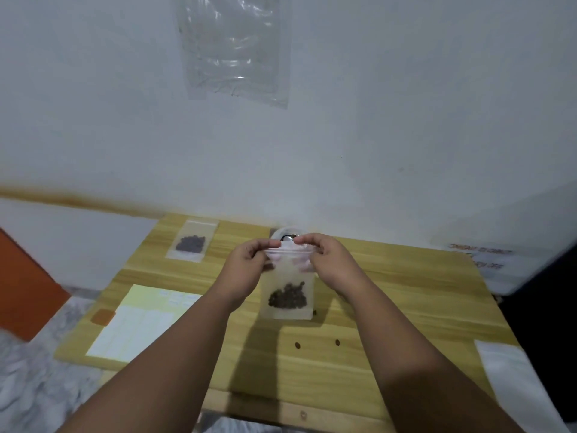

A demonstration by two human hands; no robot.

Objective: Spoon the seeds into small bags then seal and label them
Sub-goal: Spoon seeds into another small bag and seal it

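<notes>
A small clear zip bag (pixel 288 295) with dark seeds at its bottom hangs upright above the wooden table (pixel 390 307). My left hand (pixel 248 268) pinches the bag's top strip at its left end. My right hand (pixel 327 264) pinches the same strip at its right end. Behind the hands a white container (pixel 287 234) with something dark and shiny inside is mostly hidden. A second small bag of seeds (pixel 191 242) lies flat at the table's far left. A sheet of labels (pixel 140 323) lies at the near left.
Two loose seeds (pixel 297 345) lie on the table in front of the bag, one more by its lower right corner. A white sheet (pixel 512 385) overhangs the near right edge. A large clear plastic bag (pixel 234 48) hangs on the wall. An orange panel (pixel 25 289) stands at left.
</notes>
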